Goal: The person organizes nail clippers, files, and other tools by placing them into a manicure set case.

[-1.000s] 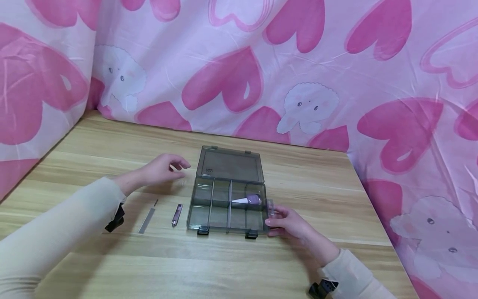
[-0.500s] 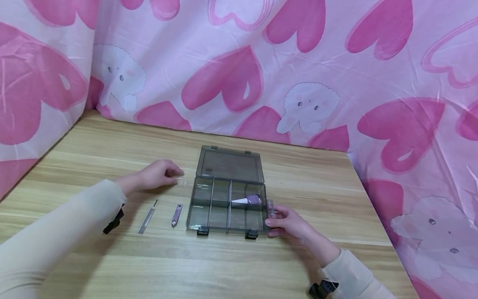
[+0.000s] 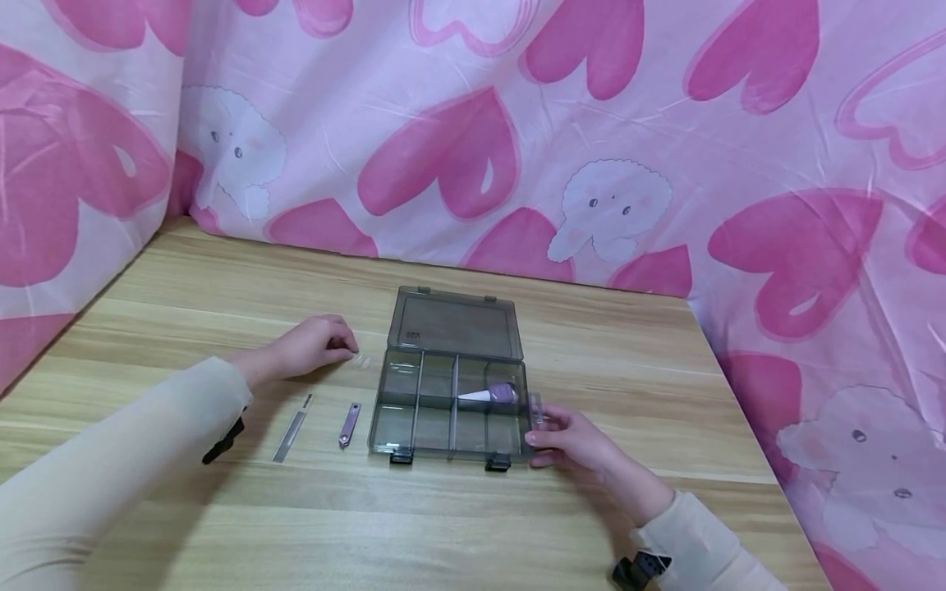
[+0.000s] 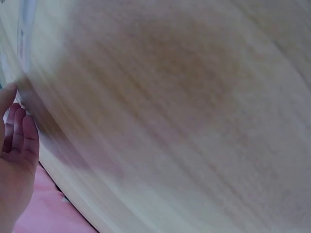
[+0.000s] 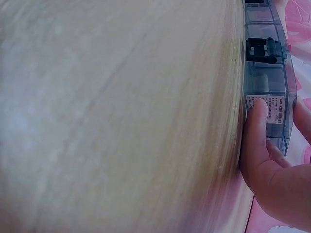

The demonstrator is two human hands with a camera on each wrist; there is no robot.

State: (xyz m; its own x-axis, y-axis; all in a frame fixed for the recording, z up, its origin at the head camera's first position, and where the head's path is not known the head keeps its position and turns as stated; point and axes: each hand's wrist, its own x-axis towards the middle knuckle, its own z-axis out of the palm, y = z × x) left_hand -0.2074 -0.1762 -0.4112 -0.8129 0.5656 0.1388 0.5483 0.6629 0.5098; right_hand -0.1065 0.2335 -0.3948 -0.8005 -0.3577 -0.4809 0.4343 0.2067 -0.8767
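An open smoky-grey compartment box (image 3: 399, 428) lies on the table, its lid (image 3: 456, 327) folded back. A nail polish bottle (image 3: 502, 394), purple with a long white cap, lies in a compartment on the right. My right hand (image 3: 569, 443) grips the box's right end; in the right wrist view a fingertip lies on its white label (image 5: 274, 108). Left of the box, my left hand (image 3: 314, 342) has its fingers curled down at a small clear piece (image 3: 363, 360); whether they pinch it is unclear. Nearer me lie a purple nail clipper (image 3: 350, 425) and a flat nail file (image 3: 292, 433).
The wooden table (image 3: 355, 525) is bordered at the back and sides by a pink heart-patterned curtain (image 3: 443, 156). Two black latches (image 3: 498, 465) stick out from the box's front edge.
My left hand has come down and slightly left, bringing its fingertips to the clear piece on the table. The right hand stays at the box's right end.
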